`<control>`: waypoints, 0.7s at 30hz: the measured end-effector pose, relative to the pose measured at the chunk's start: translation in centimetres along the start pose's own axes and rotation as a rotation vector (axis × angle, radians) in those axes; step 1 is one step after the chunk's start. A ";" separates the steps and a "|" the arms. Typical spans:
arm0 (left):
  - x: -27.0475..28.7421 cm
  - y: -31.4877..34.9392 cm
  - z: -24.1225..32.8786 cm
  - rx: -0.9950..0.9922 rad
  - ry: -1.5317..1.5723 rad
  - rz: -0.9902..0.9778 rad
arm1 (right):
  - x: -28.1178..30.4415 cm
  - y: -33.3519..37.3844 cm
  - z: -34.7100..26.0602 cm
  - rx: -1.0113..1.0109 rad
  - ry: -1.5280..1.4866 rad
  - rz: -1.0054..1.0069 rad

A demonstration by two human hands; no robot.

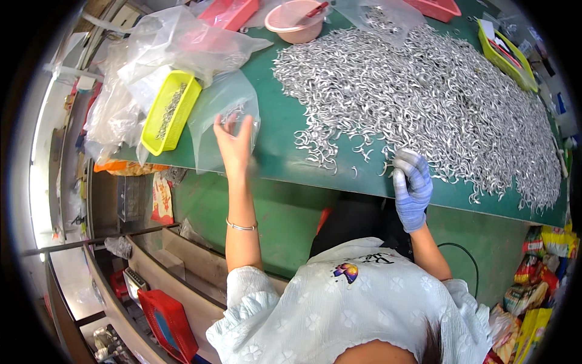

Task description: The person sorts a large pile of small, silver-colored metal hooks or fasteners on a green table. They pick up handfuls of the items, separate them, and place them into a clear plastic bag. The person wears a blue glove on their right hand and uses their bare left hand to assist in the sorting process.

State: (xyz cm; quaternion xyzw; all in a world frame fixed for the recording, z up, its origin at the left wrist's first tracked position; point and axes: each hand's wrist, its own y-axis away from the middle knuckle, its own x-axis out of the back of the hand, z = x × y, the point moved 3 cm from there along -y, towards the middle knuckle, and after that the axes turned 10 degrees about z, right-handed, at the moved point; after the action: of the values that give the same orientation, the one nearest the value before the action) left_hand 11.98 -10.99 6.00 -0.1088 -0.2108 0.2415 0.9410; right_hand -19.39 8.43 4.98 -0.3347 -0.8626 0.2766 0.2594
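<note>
My bare left hand (pixel 233 142), its fingers spread, is over a clear plastic bag (pixel 209 130) near the table's front edge. A few small silvery pieces (pixel 233 111) show in or under the bag, just beyond the fingertips. My right hand (pixel 412 189) wears a blue-grey knitted glove. Its fingers are curled together at the near edge of a wide heap of small curved silvery metal pieces (pixel 424 97). One such piece shows beside its fingertips, but whether they grip it is unclear. Left of the bag, a yellow-green basket (pixel 187 112) holds more small metal pieces.
The heap covers much of the green table (pixel 276 159). Loose plastic bags (pixel 176 42) crowd the back left. Behind the heap are a pink bowl (pixel 295 30) and a yellow-green basket with tools (pixel 522 77). A red crate (pixel 167 324) stands at lower left; colourful packages (pixel 527 297) lie right.
</note>
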 end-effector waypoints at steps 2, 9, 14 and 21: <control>-0.2 0.4 -1.4 -0.265 -0.384 -0.095 | 0.1 0.2 0.2 -0.026 -0.027 0.023; 1.3 -4.7 -1.9 -0.463 -0.289 -0.068 | 0.2 0.7 0.3 -0.104 -0.136 0.121; 1.5 -3.1 2.1 -0.377 -0.333 -0.090 | -0.1 0.9 -1.0 0.203 0.450 -0.141; 0.3 16.3 2.4 0.342 0.247 -1.031 | -0.4 2.8 -2.2 0.210 0.524 -0.452</control>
State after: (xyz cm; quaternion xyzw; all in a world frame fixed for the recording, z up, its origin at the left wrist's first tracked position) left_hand 4.44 3.42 3.24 0.1351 -0.0829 -0.2340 0.9592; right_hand -16.53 10.58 4.67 -0.1666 -0.7859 0.2043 0.5593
